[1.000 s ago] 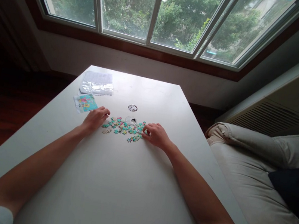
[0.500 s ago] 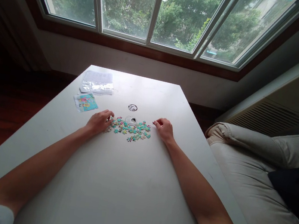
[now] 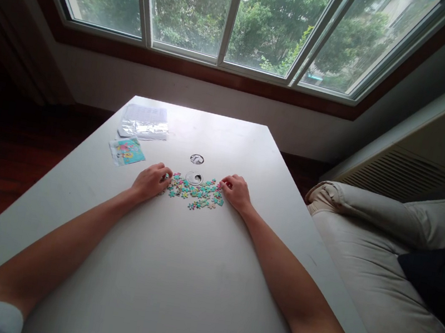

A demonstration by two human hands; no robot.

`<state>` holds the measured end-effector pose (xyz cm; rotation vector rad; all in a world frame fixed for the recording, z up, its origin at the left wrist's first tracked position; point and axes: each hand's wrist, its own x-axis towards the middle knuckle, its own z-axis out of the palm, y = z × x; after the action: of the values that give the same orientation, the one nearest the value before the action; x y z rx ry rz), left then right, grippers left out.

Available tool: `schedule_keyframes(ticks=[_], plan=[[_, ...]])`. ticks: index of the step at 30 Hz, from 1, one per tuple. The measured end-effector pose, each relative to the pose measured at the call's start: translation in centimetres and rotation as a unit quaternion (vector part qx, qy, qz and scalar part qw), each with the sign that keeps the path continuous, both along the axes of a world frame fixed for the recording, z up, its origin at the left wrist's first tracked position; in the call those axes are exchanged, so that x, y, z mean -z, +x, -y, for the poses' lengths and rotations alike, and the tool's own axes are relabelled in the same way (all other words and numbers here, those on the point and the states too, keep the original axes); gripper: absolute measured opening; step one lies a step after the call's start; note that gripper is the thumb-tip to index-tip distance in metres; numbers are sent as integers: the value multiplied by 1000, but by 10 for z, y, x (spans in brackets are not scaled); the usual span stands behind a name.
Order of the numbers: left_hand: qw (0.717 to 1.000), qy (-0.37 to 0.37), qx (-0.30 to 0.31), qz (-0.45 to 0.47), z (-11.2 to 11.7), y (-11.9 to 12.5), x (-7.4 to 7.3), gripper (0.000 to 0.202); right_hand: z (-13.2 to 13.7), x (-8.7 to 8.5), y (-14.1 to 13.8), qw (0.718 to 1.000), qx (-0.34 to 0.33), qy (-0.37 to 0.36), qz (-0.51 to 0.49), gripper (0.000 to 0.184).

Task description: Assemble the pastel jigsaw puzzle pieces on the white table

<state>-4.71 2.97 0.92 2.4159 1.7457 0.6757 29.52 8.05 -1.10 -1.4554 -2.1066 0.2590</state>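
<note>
A loose heap of small jigsaw puzzle pieces (image 3: pixel 197 192), mostly teal with yellow and pink bits, lies spread on the white table (image 3: pixel 174 260). My left hand (image 3: pixel 152 181) rests at the heap's left edge, fingers curled and closed over its border; whatever lies under the fingertips is hidden. At the right edge, my right hand (image 3: pixel 237 191) pinches a small puzzle piece, with pinkish colour showing at its fingertips. Just behind the heap is a clear round disc (image 3: pixel 194 178) with a dark spot, partly bordered by pieces.
A second round, shiny item (image 3: pixel 197 159) sits farther back. At the table's far left are a clear plastic bag (image 3: pixel 144 122) and a colourful picture card (image 3: pixel 127 151). A pale sofa (image 3: pixel 351 260) stands along the right side, and a window (image 3: pixel 229 15) is ahead.
My right hand has moved left, bringing the pinched puzzle piece to the heap's edge. My left hand has shifted slightly right, farther over the pieces.
</note>
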Motion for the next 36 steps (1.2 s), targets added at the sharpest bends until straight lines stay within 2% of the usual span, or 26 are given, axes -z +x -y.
schedule_keyframes(ticks=[8, 14, 20, 23, 27, 32, 36], plan=[[1000, -9, -8, 4, -2, -3, 2, 24, 11, -2, -8, 996, -66, 53, -8, 15], [1000, 3, -11, 28, -4, -3, 0, 23, 27, -13, -25, 984, -161, 74, 16, 16], [997, 22, -30, 73, -13, -5, 2, 24, 33, -35, -16, 951, -297, 8, 83, 16], [994, 21, -61, 84, -20, -9, 7, 25, 36, -42, -12, 943, -314, -11, 106, 14], [990, 15, -100, 94, -24, -13, 11, 25, 37, -42, -15, 939, -321, -16, 118, 12], [991, 2, -97, 93, -21, -13, 9, 24, 40, -43, -21, 940, -317, -5, 124, 1], [995, 17, -79, 62, -20, -13, 10, 25, 42, -47, -22, 940, -320, -14, 118, 9]])
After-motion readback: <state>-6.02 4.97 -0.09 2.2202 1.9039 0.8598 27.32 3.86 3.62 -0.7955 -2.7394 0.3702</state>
